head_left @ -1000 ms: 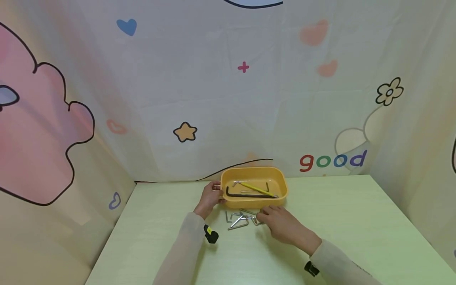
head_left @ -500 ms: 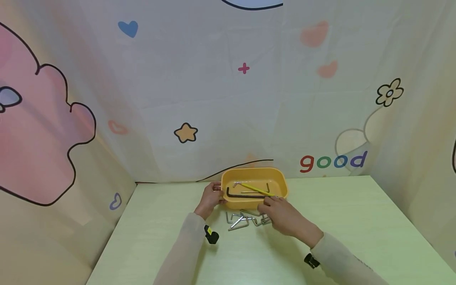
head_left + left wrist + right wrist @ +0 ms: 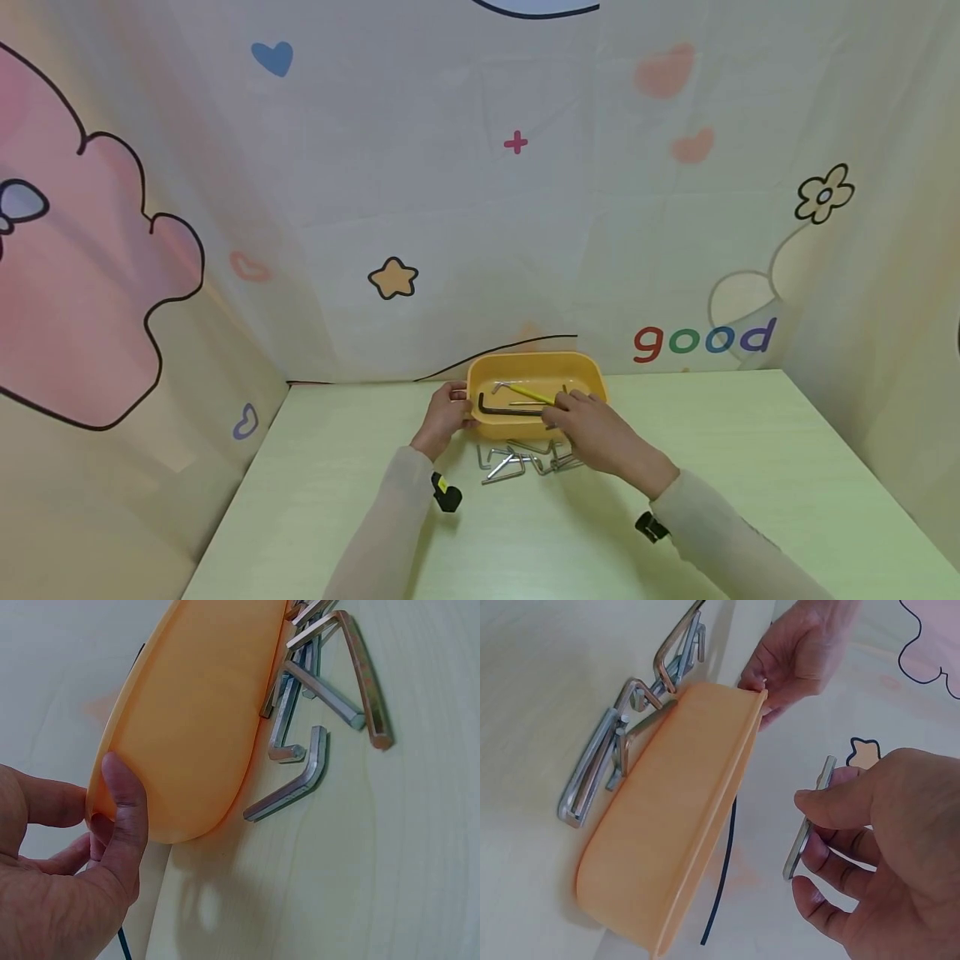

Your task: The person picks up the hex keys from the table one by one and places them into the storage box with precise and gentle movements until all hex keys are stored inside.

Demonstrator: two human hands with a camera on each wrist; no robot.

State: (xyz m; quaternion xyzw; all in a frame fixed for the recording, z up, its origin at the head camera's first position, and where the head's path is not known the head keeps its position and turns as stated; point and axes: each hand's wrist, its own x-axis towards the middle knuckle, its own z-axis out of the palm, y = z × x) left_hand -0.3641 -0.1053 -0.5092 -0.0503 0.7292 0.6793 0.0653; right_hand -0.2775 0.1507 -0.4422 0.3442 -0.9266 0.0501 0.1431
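My left hand (image 3: 442, 418) pinches the left end of a yellow plastic bin (image 3: 517, 431); in the left wrist view the thumb (image 3: 126, 802) lies against its outer wall. My right hand (image 3: 600, 432) is over the bin's front right rim. Between its thumb and fingers it holds a silver hex key (image 3: 800, 851), part of it covered by the thumb. Inside the bin lie a black hex key (image 3: 510, 411), a yellow-sleeved hex key (image 3: 525, 392) and a thin one, partly hidden by the right hand. Several loose hex keys (image 3: 296, 784) lie on the table in front of the bin.
The bin stands at the back of a pale table (image 3: 495, 542), close to a printed curtain (image 3: 465, 208). Curtains also hang on the left and right. Each wrist wears a small black camera, such as the left wrist camera (image 3: 447, 492).
My right hand has risen from the loose hex keys to above the bin's front right rim, bringing a hex key up. My left hand has stayed on the bin.
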